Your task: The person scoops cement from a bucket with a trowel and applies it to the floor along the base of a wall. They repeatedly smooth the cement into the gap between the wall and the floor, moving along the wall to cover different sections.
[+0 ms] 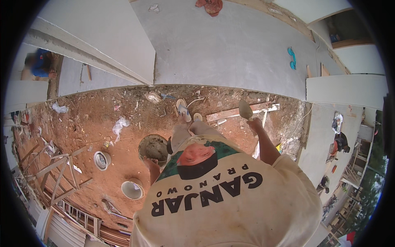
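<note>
We see the right hand (256,125) with its fingers closed around the handle of a trowel (245,109), whose leaf-shaped blade points away from the wearer, just beyond the fingertips. The left hand (152,165) is at the near edge of a round bucket (140,149), and grey wet mortar (155,145) lies inside, just past the fingers; we cannot tell how tightly they are bent or whether they grip the rim.

Between the two hands, nearer the wearer, we find a cream shirt (255,208) with bold dark capitals (207,195) in two lines, upside down to us, and a printed portrait on green. We can read no other writing.

To the left of the left fingers stands a pale pail (102,160), with a white pail (132,189) nearer the wearer. A long board (230,113) lies left of the right fingers. Beyond them and to their right, we notice a turquoise object (291,58) on a smooth grey surface (230,49).
</note>
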`<state>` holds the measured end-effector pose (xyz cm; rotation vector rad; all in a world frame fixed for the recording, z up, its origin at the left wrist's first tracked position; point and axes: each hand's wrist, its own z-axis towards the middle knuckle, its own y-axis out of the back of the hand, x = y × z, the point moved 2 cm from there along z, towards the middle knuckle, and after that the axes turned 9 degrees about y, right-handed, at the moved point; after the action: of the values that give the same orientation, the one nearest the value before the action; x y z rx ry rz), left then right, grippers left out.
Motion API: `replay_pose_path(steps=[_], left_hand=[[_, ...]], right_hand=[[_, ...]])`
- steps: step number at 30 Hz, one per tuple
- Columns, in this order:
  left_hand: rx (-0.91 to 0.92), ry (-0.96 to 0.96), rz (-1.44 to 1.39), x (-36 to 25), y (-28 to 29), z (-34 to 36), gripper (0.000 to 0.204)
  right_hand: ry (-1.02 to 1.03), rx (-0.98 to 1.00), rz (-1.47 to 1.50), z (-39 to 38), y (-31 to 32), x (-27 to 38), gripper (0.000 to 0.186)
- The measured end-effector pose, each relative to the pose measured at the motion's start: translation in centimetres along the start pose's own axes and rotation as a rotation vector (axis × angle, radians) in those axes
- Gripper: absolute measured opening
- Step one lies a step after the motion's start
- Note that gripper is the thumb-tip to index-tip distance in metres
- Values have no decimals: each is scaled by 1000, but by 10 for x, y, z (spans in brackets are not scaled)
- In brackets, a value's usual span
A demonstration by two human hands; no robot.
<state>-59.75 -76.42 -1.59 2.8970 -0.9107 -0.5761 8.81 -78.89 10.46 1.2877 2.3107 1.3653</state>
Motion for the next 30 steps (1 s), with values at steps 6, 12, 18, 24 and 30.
replay_pose_path(steps=[6,12,18,24,30], left_hand=[[-30,-148,237,-69,-73,-9,45],[120,-132,387,-106,-142,-20,48],[142,-153,468,-93,-193,-68,47],[141,-194,516,-69,-210,-88,44],[146,-182,481,-41,-214,-107,45]], right_hand=[[-170,-33,177,-55,-30,-8,63],[-293,-36,349,-87,-72,-4,57],[-396,4,425,-138,-94,-24,54],[-547,-108,527,-163,-120,-91,54],[-516,-161,487,-169,-118,-147,56]])
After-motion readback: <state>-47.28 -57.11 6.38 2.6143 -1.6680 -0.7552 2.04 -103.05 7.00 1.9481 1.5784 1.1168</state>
